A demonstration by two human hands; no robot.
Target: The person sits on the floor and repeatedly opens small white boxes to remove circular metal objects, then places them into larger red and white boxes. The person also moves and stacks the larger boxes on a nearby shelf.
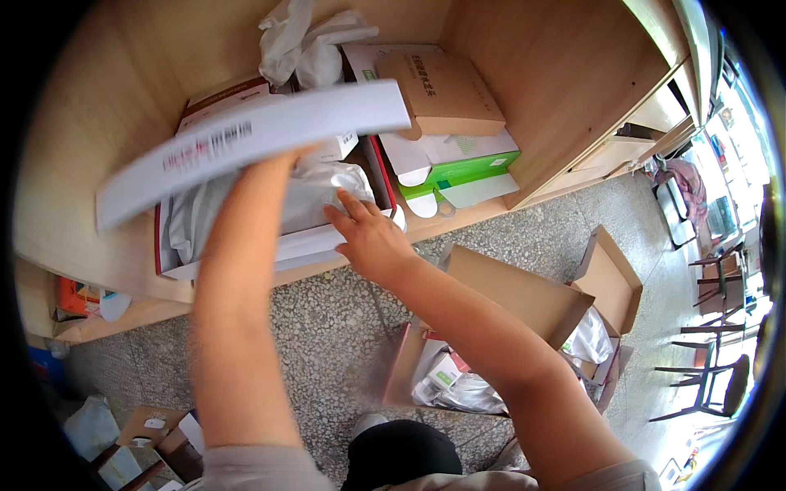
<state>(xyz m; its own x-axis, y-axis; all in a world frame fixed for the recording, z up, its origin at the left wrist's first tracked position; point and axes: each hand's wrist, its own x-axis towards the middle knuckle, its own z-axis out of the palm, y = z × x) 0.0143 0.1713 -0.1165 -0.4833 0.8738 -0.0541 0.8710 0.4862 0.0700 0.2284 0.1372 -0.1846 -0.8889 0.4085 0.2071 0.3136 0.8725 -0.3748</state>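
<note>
An open cardboard box (pixel 160 245) with red edges sits on the cabinet's bottom shelf, and silver-grey wrapping (pixel 319 196) covers what lies inside. Across its top slants a long white box lid (pixel 254 127) with print on its front panel, slightly blurred. My left forearm goes up behind this lid. Only a sliver of my left hand (pixel 303 152) shows beneath it, and the fingers are hidden. My right hand (pixel 372 236) has its fingers apart, the tips at the wrapping near the box's right front corner. A small white carton (pixel 337 147) shows beyond the wrapping.
Behind and right on the shelf are a crumpled white plastic bag (pixel 319 57), a brown carton (pixel 442 94) and a green-and-white box (pixel 471 172). Open cartons (pixel 516 290) lie on the speckled floor below my right arm; more boxes (pixel 151 442) stand lower left. Chairs (pixel 712 385) are far right.
</note>
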